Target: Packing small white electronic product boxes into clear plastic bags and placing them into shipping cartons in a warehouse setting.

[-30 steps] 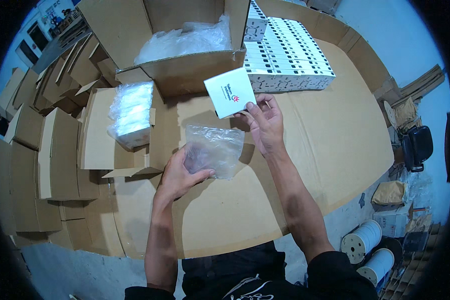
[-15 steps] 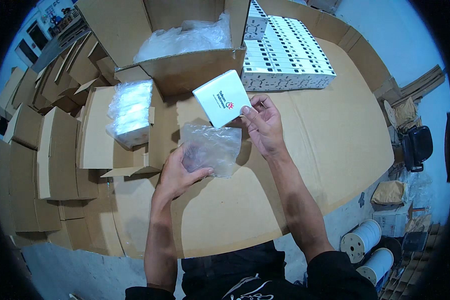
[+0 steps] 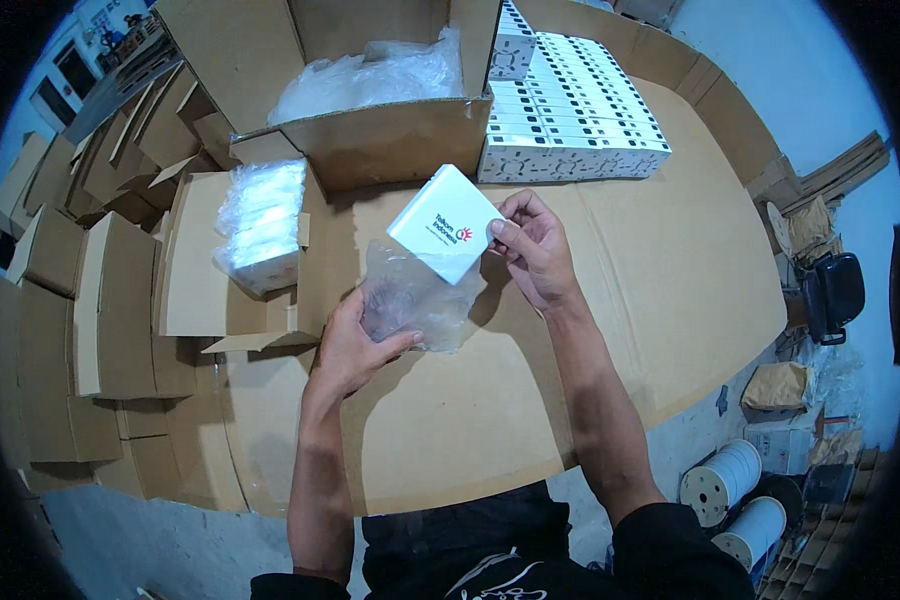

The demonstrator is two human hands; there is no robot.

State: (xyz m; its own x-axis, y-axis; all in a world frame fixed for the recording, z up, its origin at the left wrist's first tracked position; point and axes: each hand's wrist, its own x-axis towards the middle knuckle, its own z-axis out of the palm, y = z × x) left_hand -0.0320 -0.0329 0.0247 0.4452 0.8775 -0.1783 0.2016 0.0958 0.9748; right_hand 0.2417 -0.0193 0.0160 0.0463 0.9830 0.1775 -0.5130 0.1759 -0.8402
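A white box (image 3: 446,224) is pinched at its right corner by the right hand (image 3: 532,248), thumb on the top face and fingers folded behind it. It is held tilted above the table (image 3: 660,300), its lower edge just over the mouth of a clear bag (image 3: 415,298). The bag is gripped at its near left edge by the left hand (image 3: 350,345), fingers closed on the film and thumb lying along it.

The box looks light and stiff, with smooth faces that could slip; its corners and edges are judged the surest places for a hold. The bag is thin, soft and crinkled, and is likely to collapse unless it is held open by its rim.

Left of the left hand, wrapped white packs (image 3: 260,225) lie on a flat carton (image 3: 195,265), with folded cartons (image 3: 60,280) stacked further out. Beyond both hands an open carton (image 3: 370,140) lined with plastic is seen. Beyond the right hand, rows of white boxes (image 3: 570,110) are packed tightly together. Far to the right, down on the floor, white spools (image 3: 735,485) can be made out.
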